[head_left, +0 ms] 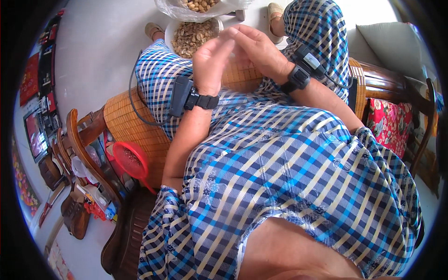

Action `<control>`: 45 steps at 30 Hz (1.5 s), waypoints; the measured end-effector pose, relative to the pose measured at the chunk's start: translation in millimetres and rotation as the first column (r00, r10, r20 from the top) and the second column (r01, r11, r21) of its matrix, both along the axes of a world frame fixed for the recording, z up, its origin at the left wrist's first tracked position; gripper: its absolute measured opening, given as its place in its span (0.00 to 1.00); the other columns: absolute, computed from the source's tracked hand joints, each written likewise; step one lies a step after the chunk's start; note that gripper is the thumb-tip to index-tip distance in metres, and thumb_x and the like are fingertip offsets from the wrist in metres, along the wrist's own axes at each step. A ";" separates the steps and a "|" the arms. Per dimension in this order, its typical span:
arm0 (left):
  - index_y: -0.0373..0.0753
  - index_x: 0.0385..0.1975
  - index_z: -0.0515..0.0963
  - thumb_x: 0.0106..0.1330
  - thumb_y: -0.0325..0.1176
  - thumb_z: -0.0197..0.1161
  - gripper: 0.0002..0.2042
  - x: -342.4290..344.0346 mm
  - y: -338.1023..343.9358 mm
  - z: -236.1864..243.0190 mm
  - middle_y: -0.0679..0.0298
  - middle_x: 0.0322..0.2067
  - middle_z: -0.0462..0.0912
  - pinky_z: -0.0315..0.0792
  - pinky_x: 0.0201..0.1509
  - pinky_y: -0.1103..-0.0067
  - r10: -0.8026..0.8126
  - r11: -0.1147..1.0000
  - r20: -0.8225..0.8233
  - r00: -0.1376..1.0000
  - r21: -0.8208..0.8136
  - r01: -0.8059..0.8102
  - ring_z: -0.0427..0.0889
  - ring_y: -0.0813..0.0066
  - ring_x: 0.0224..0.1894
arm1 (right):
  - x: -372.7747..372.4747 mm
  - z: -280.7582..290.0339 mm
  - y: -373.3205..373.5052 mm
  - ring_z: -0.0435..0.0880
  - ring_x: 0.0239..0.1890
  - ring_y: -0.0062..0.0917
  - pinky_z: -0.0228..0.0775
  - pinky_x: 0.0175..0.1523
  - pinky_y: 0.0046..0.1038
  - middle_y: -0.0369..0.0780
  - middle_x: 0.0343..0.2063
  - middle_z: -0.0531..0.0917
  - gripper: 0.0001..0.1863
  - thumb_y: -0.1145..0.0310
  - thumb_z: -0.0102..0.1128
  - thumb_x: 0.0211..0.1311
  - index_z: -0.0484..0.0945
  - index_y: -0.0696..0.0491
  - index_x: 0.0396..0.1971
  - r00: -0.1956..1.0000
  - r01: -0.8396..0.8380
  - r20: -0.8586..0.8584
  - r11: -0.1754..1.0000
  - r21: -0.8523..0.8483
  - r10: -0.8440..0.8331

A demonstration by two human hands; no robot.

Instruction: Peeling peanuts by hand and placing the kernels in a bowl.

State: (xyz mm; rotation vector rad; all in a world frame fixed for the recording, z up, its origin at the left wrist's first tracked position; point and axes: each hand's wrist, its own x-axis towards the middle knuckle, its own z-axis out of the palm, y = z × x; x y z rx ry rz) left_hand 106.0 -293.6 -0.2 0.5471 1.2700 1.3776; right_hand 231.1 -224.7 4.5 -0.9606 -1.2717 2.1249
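While both hands meet over the lap, the left hand (212, 58) and right hand (254, 44) pinch something too small to make out, just above the bowl of peanuts (193, 37). Loose grip could drop bits past the bowl onto the floor (102, 46).

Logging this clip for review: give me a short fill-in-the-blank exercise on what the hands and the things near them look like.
1. The left hand and right hand meet above a white bowl of ____.
2. Each wrist carries a ____ strapped device.
3. A ____ plastic strainer lies left of the woven seat.

Missing words: peanuts; black; red
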 end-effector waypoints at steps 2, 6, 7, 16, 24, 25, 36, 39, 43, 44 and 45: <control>0.35 0.40 0.80 0.64 0.33 0.61 0.10 -0.5 0.3 0.3 0.70 0.31 0.81 0.68 0.35 0.88 0.011 0.999 -0.070 0.997 0.041 -0.008 0.75 0.88 0.32 | 1.3 -2.8 2.3 0.66 0.19 0.08 0.56 0.22 0.13 0.28 0.21 0.73 0.16 0.57 0.51 0.67 0.76 0.52 0.45 1.000 -0.007 -0.019 0.999 -0.038 0.006; 0.33 0.38 0.80 0.65 0.33 0.60 0.10 -5.2 -1.8 -9.4 0.68 0.31 0.82 0.70 0.40 0.85 -0.027 0.999 -0.140 0.990 0.022 0.030 0.77 0.84 0.35 | 2.3 -5.1 4.9 0.69 0.20 0.10 0.59 0.23 0.14 0.31 0.22 0.77 0.13 0.59 0.55 0.65 0.77 0.53 0.41 1.000 -0.025 0.004 0.997 -0.079 0.025; 0.33 0.37 0.81 0.65 0.34 0.60 0.11 -4.5 -2.8 -12.0 0.68 0.31 0.82 0.70 0.41 0.85 -0.029 0.999 -0.173 0.984 0.022 0.034 0.77 0.84 0.35 | 2.7 -5.5 5.3 0.69 0.20 0.10 0.59 0.23 0.14 0.31 0.22 0.77 0.13 0.59 0.55 0.65 0.77 0.53 0.41 1.000 -0.026 0.004 0.997 -0.077 0.027; 0.31 0.36 0.80 0.65 0.36 0.58 0.13 5.7 1.2 -27.9 0.65 0.29 0.82 0.70 0.37 0.83 0.032 0.998 -0.373 0.927 0.068 -0.007 0.76 0.83 0.32 | -1.7 -17.3 -0.8 0.75 0.25 0.14 0.67 0.27 0.17 0.35 0.23 0.79 0.11 0.63 0.57 0.63 0.76 0.55 0.37 0.996 0.052 0.060 0.991 0.125 -0.060; 0.30 0.35 0.80 0.63 0.35 0.58 0.12 15.3 1.2 -38.9 0.65 0.27 0.82 0.68 0.37 0.83 0.111 0.993 -0.350 0.930 -0.003 -0.120 0.76 0.83 0.31 | -7.1 -27.2 -7.5 0.69 0.20 0.11 0.60 0.23 0.15 0.31 0.18 0.73 0.10 0.63 0.53 0.66 0.75 0.56 0.37 0.954 0.139 0.204 0.927 0.350 -0.220; 0.30 0.35 0.80 0.63 0.35 0.58 0.12 16.7 0.8 -38.9 0.65 0.27 0.82 0.68 0.37 0.83 0.111 0.993 -0.350 0.930 -0.004 -0.120 0.76 0.83 0.31 | -8.4 -30.3 -9.0 0.69 0.20 0.11 0.60 0.23 0.15 0.31 0.18 0.73 0.10 0.63 0.53 0.66 0.75 0.56 0.37 0.954 0.138 0.204 0.927 0.349 -0.219; 0.33 0.40 0.79 0.67 0.36 0.56 0.12 24.5 -0.8 -29.6 0.72 0.25 0.76 0.61 0.26 0.88 0.175 0.985 -0.142 0.974 0.030 -0.173 0.69 0.89 0.25 | -8.7 -29.8 -3.9 0.77 0.28 0.19 0.71 0.33 0.23 0.39 0.24 0.78 0.12 0.65 0.51 0.67 0.73 0.60 0.33 0.955 0.284 0.027 0.937 0.203 -0.296; 0.35 0.41 0.77 0.68 0.36 0.55 0.11 19.8 -1.1 -24.6 0.74 0.24 0.73 0.57 0.23 0.90 0.123 0.990 -0.073 0.990 0.072 -0.118 0.65 0.91 0.22 | -5.9 -12.7 -3.9 0.77 0.31 0.18 0.71 0.35 0.22 0.38 0.27 0.79 0.12 0.64 0.51 0.67 0.74 0.60 0.33 0.967 0.254 -0.009 0.963 0.087 -0.254; 0.37 0.42 0.75 0.69 0.36 0.53 0.11 14.1 -0.6 -19.1 0.73 0.27 0.74 0.59 0.23 0.90 0.087 0.988 0.033 0.996 0.125 -0.090 0.68 0.90 0.24 | -6.7 -11.0 -1.5 0.78 0.30 0.20 0.72 0.35 0.23 0.40 0.26 0.80 0.12 0.64 0.51 0.67 0.74 0.59 0.35 0.969 0.234 0.009 0.934 0.269 -0.245; 0.37 0.42 0.75 0.69 0.36 0.53 0.11 14.0 0.4 -18.0 0.73 0.27 0.74 0.59 0.23 0.90 0.091 0.988 0.033 0.995 0.126 -0.094 0.68 0.90 0.24 | -5.7 -8.8 -0.9 0.80 0.29 0.24 0.72 0.34 0.25 0.43 0.26 0.80 0.13 0.63 0.52 0.66 0.75 0.58 0.36 0.973 0.162 0.084 0.892 0.422 -0.216; 0.37 0.43 0.75 0.69 0.35 0.52 0.11 14.3 2.2 -17.8 0.72 0.28 0.75 0.61 0.26 0.89 0.137 0.983 0.040 0.990 0.114 -0.141 0.69 0.88 0.26 | -5.8 -7.1 -0.9 0.81 0.28 0.28 0.73 0.34 0.27 0.45 0.25 0.81 0.13 0.62 0.53 0.65 0.75 0.57 0.37 0.967 0.075 0.162 0.826 0.558 -0.197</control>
